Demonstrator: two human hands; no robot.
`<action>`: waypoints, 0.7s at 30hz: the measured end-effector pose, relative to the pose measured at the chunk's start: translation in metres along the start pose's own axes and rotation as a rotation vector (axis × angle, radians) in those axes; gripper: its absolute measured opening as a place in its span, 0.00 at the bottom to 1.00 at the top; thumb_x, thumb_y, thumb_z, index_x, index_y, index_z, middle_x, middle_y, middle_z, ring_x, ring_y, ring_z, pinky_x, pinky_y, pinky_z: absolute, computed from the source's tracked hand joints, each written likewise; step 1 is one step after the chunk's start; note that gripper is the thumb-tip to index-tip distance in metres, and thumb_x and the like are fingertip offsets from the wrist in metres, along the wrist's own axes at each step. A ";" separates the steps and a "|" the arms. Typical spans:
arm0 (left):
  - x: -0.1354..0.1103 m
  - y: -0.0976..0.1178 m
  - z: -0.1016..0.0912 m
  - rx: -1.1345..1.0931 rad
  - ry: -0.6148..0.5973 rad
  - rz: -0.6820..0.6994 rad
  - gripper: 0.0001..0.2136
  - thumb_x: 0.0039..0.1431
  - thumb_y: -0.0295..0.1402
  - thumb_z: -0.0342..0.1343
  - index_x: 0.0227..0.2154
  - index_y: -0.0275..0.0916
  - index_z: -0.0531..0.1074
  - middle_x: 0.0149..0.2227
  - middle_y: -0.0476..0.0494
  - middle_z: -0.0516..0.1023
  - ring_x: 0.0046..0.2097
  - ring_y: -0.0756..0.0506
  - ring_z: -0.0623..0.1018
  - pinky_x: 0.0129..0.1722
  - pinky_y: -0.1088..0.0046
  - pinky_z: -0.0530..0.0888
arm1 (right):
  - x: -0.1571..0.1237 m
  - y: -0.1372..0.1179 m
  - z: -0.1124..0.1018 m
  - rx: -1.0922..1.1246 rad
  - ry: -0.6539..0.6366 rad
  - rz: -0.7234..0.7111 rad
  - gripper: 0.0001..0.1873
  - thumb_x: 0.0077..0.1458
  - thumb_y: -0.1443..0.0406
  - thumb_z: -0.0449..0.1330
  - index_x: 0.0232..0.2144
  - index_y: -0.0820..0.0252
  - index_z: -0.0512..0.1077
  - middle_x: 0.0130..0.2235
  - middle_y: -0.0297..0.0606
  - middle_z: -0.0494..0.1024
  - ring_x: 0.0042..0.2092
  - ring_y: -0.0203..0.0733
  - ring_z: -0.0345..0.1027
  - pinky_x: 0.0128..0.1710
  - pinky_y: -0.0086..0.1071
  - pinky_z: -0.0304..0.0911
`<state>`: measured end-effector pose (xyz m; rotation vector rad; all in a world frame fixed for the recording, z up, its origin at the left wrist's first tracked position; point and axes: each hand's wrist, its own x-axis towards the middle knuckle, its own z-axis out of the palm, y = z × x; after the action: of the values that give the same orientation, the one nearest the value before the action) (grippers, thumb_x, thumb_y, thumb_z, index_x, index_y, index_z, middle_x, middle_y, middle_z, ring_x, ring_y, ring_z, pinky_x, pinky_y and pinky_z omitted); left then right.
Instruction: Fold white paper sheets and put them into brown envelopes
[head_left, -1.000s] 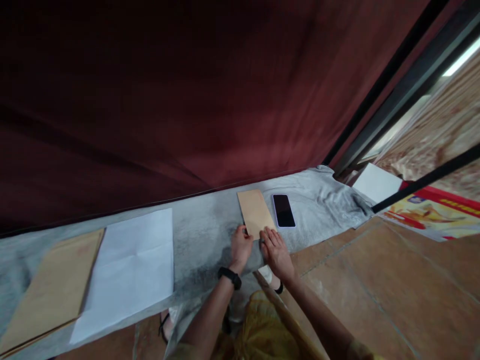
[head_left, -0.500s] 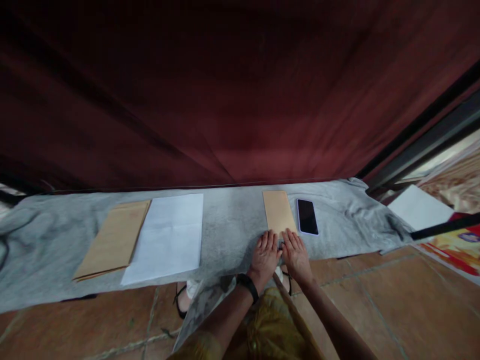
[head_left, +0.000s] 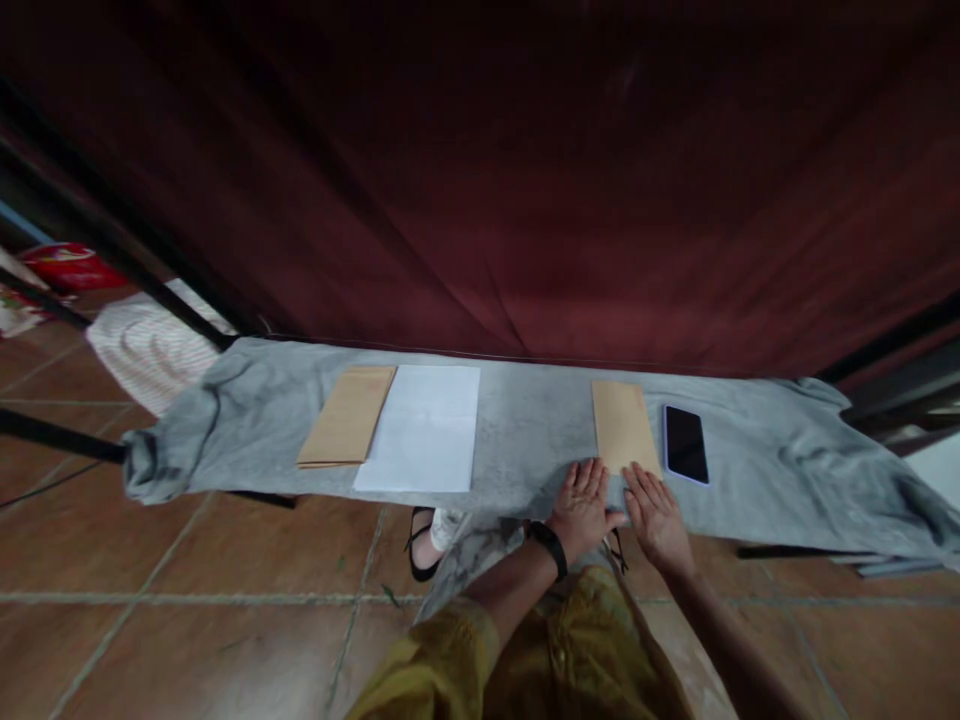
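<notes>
A small brown envelope [head_left: 624,426] lies on a grey cloth [head_left: 525,420] spread over a narrow table. My left hand [head_left: 581,505], with a black band on the wrist, lies flat on the cloth just below the envelope's near left corner, fingers stretched out. My right hand [head_left: 658,508] rests flat beside it, fingertips touching the envelope's near edge. Neither hand holds anything. A black phone [head_left: 685,444] lies face up right of the envelope.
Further left on the cloth lie a white sheet [head_left: 422,441] and a larger brown envelope [head_left: 348,428]. A dark red curtain [head_left: 480,180] hangs behind the table. Brown floor tiles [head_left: 187,600] lie in front; a striped cloth [head_left: 150,345] sits at far left.
The view has swung left, bringing the whole table and its left end into sight. My left hand has gone from curled at the envelope's edge to flat; both hands stay at its near edge.
</notes>
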<state>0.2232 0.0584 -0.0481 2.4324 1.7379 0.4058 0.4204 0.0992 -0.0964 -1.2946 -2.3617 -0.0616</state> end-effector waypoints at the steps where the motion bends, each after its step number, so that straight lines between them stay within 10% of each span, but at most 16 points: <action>1: -0.007 -0.006 -0.008 -0.015 0.007 -0.002 0.30 0.70 0.45 0.44 0.68 0.31 0.57 0.71 0.32 0.57 0.72 0.39 0.55 0.70 0.55 0.55 | 0.000 0.000 -0.001 0.002 0.004 0.007 0.28 0.71 0.59 0.44 0.69 0.55 0.57 0.69 0.44 0.62 0.69 0.50 0.55 0.67 0.51 0.53; 7: -0.101 -0.086 -0.072 0.100 0.163 -0.191 0.31 0.70 0.42 0.45 0.70 0.34 0.50 0.73 0.33 0.52 0.74 0.38 0.48 0.71 0.50 0.52 | 0.004 -0.014 -0.006 0.076 0.016 0.031 0.31 0.70 0.58 0.44 0.71 0.57 0.52 0.71 0.46 0.58 0.71 0.53 0.52 0.67 0.53 0.53; 12: -0.183 -0.161 -0.094 0.269 0.239 -0.461 0.35 0.67 0.48 0.49 0.69 0.31 0.54 0.71 0.25 0.53 0.73 0.30 0.51 0.68 0.40 0.52 | 0.028 -0.087 0.008 0.252 -0.018 0.003 0.29 0.70 0.58 0.45 0.69 0.58 0.57 0.70 0.46 0.60 0.70 0.50 0.52 0.67 0.52 0.56; 21: -0.197 -0.194 -0.106 0.254 0.053 -0.425 0.20 0.66 0.30 0.48 0.59 0.35 0.71 0.62 0.31 0.72 0.62 0.34 0.72 0.58 0.54 0.71 | 0.091 -0.236 0.050 0.464 -0.152 -0.091 0.22 0.68 0.64 0.50 0.61 0.57 0.70 0.63 0.44 0.72 0.64 0.47 0.63 0.66 0.47 0.59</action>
<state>-0.0436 -0.0686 -0.0245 2.1206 2.3826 0.2103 0.1692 0.0513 -0.0651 -0.9942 -2.3636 0.5420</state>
